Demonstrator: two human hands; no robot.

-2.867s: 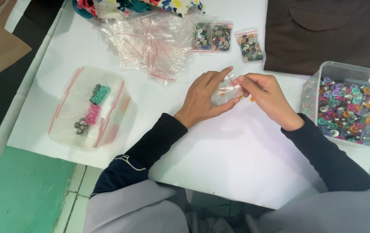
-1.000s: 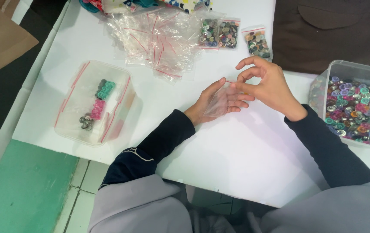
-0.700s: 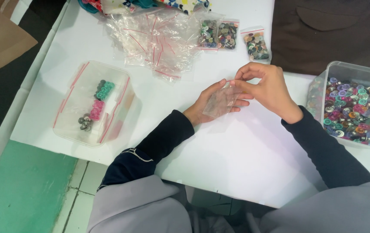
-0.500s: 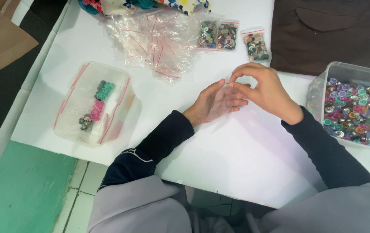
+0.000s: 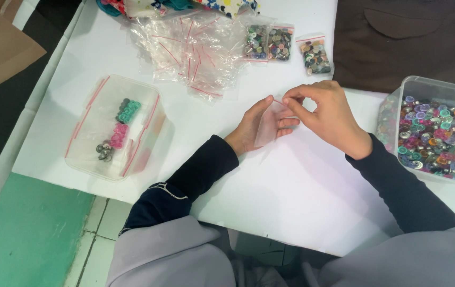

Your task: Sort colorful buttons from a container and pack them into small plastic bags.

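On the white table (image 5: 302, 191) | small clear bag (image 5: 270, 122) is cradled in half-open left hand (image 5: 256, 127) | bag's top edge is pinched by right hand (image 5: 325, 114), apparently empty | button tub (image 5: 429, 135) near

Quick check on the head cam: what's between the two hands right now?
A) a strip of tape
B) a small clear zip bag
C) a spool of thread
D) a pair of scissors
B: the left hand lies palm up under a small clear zip bag, and the right hand pinches the bag's top edge with its fingertips; no scissors, thread or tape show between them.
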